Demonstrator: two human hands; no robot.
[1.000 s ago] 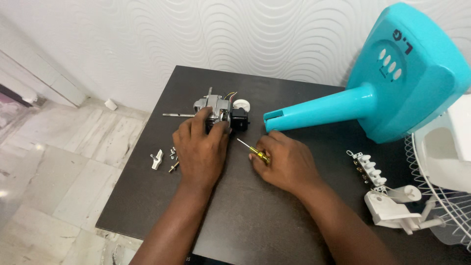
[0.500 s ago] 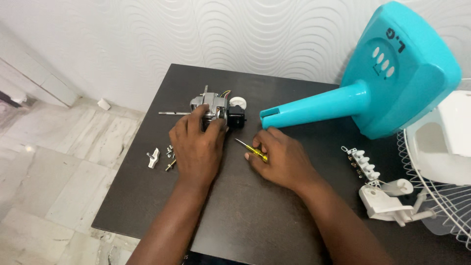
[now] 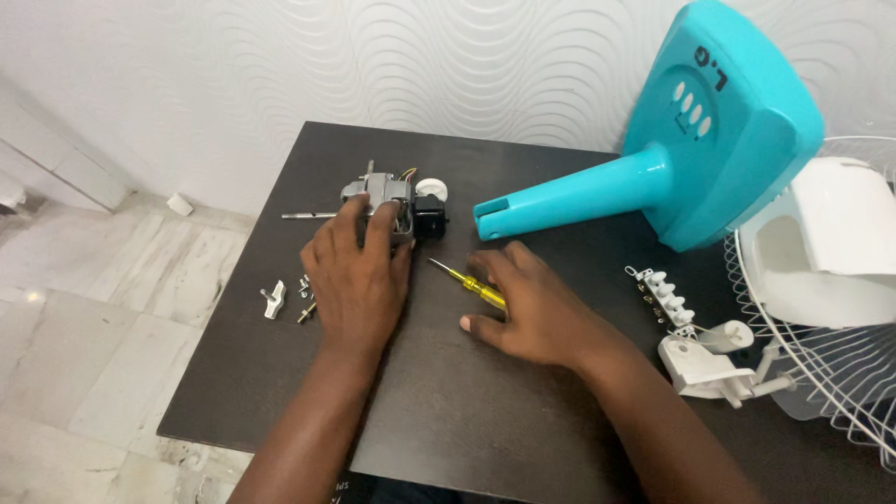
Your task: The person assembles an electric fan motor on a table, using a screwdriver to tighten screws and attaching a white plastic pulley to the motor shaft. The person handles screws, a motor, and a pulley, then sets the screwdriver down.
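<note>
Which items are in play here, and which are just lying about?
In play: motor under left hand; screwdriver under right hand.
Lying about: teal base, switch block, white bracket, screws, grille.

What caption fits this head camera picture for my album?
Left hand holds a fan motor; right hand rests on a screwdriver.

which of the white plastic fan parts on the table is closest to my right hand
The white push-button switch block, just right of your right hand. The white bracket piece lies farther right; the white cap sits behind the motor.
</note>
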